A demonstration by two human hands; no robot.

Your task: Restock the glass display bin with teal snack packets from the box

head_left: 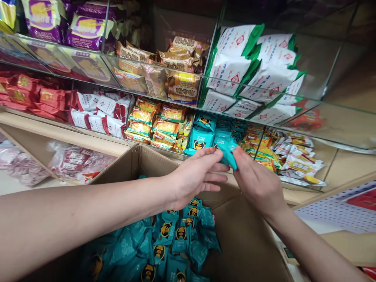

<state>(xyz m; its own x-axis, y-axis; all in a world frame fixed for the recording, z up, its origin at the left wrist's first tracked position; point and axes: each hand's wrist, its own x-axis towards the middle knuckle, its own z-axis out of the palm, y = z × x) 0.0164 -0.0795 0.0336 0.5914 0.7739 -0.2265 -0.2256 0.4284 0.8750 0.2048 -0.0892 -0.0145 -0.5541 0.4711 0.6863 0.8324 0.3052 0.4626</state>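
Note:
My left hand [194,176] and my right hand [257,180] meet above an open cardboard box [249,243]. Both hands are closed on teal snack packets [227,152], held at the front edge of a glass shelf bin. That bin holds more of the same teal packets [202,135] with a yellow and black round mark. Inside the box lie several teal packets [176,239] in a loose heap, below my left forearm.
Glass-divided shelf bins hold red packets [35,96], white and red packets [100,111], orange packets [155,123], and mixed yellow and white packets [288,154]. Above are purple bags [85,29], brown packets [173,70] and white and green bags [252,70]. A lower wooden shelf holds bagged sweets [76,160].

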